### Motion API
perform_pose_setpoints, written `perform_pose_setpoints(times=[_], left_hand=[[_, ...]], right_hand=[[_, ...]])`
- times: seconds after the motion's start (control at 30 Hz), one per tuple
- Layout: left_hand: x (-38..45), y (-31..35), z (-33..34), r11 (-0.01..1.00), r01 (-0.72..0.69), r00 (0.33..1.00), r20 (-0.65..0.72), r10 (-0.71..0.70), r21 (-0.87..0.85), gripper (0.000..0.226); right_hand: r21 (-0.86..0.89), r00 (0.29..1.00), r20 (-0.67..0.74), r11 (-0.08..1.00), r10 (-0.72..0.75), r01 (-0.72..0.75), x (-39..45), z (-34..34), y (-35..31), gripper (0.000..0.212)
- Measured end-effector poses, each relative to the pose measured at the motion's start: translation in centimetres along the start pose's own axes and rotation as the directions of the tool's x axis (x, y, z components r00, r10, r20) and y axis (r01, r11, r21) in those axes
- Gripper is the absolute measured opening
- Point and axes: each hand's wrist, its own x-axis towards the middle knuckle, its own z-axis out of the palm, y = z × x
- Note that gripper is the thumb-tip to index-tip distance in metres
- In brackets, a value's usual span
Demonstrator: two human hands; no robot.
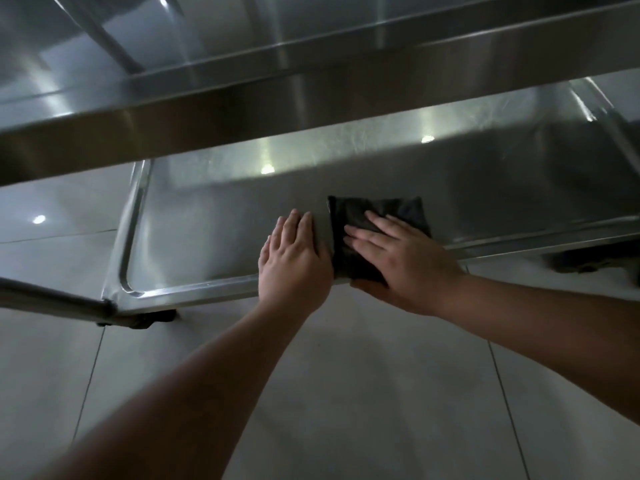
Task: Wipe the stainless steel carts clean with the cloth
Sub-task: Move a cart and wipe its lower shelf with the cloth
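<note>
A folded dark cloth (349,216) lies on the bottom shelf (214,230) of a stainless steel cart, at the shelf's near edge. My right hand (405,258) presses flat on the cloth with straight fingers, and its thumb reaches under the shelf rim beneath the cloth. My left hand (294,261) rests flat on the bare shelf just left of the cloth, fingers straight and together, its side touching the cloth's edge.
The cart's upper shelf (242,109) overhangs close above the hands. A raised rim (131,223) bounds the bottom shelf on the left, with a caster (149,318) under the near left corner. Pale floor tiles (346,393) lie below.
</note>
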Motion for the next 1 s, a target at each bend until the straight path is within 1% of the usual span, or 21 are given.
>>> perform_pose_setpoints(times=[0.1, 0.17, 0.27, 0.33, 0.4, 0.47, 0.53, 0.6, 0.67, 0.7, 0.73, 0.77, 0.83, 0.9, 0.97, 1.0], left_hand=[[-0.3, -1.2, -1.0, 0.998, -0.059, 0.998, 0.026, 0.059, -0.027, 0.062], [-0.6, -2.5, -1.6, 0.995, -0.103, 0.994, 0.048, 0.102, 0.017, 0.064], [-1.3, -4.8, -2.5, 0.985, -0.141, 0.987, 0.095, 0.131, 0.101, 0.065], [-1.9, -5.9, -3.3, 0.981, -0.137, 0.986, 0.111, 0.123, 0.135, 0.065], [-3.0, -6.5, -4.2, 0.976, -0.127, 0.986, 0.13, 0.104, 0.176, 0.067], [-4.7, -6.6, -5.2, 0.973, -0.112, 0.98, 0.185, 0.074, 0.2, 0.069], [-6.9, -6.5, -6.6, 0.974, -0.095, 0.963, 0.266, 0.038, 0.205, 0.071], [-9.3, -6.3, -8.4, 0.98, -0.06, 0.947, 0.322, -0.005, 0.191, 0.071], [-11.9, -5.8, -10.7, 0.984, -0.015, 0.928, 0.369, -0.054, 0.18, 0.071], [-13.2, -5.6, -12.0, 0.983, 0.002, 0.917, 0.391, -0.075, 0.184, 0.071], [-14.6, -5.2, -13.3, 0.981, 0.013, 0.905, 0.414, -0.093, 0.193, 0.071], [-15.9, -4.9, -14.6, 0.979, 0.024, 0.889, 0.443, -0.114, 0.204, 0.071], [-18.4, -4.1, -17.3, 0.975, 0.052, 0.836, 0.524, -0.161, 0.216, 0.072], [-20.9, -3.1, -20.0, 0.971, 0.077, 0.764, 0.612, -0.204, 0.228, 0.073], [-23.5, -2.0, -22.8, 0.966, 0.081, 0.716, 0.659, -0.229, 0.247, 0.073], [-24.8, -1.3, -24.4, 0.965, 0.083, 0.698, 0.677, -0.236, 0.25, 0.072]], right_hand=[[0.069, 0.998, -0.021, 0.996, -0.056, 0.058, -0.5, -0.5, -0.5, 0.058], [0.107, 0.996, -0.038, 0.991, -0.08, 0.084, -0.7, -1.2, -0.9, 0.052], [0.118, 0.994, 0.01, 0.988, -0.105, 0.104, -1.0, -2.7, -1.5, 0.053], [0.13, 0.99, 0.12, 0.99, -0.072, 0.056, -0.8, -3.9, -2.0, 0.056], [0.118, 0.968, 0.249, 0.993, -0.012, -0.019, -0.5, -4.9, -2.7, 0.057], [0.133, 0.94, 0.338, 0.986, 0.051, -0.101, -0.3, -6.0, -3.8, 0.057], [0.156, 0.909, 0.396, 0.966, 0.129, -0.205, -0.5, -7.2, -5.3, 0.054], [0.147, 0.848, 0.46, 0.92, 0.261, -0.363, -1.2, -8.5, -7.7, 0.047], [0.179, 0.737, 0.555, 0.809, 0.386, -0.559, -2.5, -9.6, -10.9, 0.025], [0.201, 0.678, 0.614, 0.751, 0.404, -0.629, -3.6, -10.1, -12.6, 0.015], [0.218, 0.631, 0.671, 0.71, 0.389, -0.669, -4.8, -10.6, -14.5, 0.012], [0.235, 0.592, 0.727, 0.683, 0.349, -0.691, -6.1, -11.3, -16.4, 0.014], [0.282, 0.535, 0.814, 0.652, 0.225, -0.704, -8.6, -13.4, -19.9, 0.013], [0.312, 0.489, 0.867, 0.66, 0.097, -0.684, -10.7, -16.1, -22.9, 0.008], [0.297, 0.451, 0.891, 0.688, 0.049, -0.662, -12.5, -19.1, -25.3, 0.012], [0.289, 0.445, 0.894, 0.7, 0.046, -0.653, -13.2, -20.6, -26.1, 0.013]])
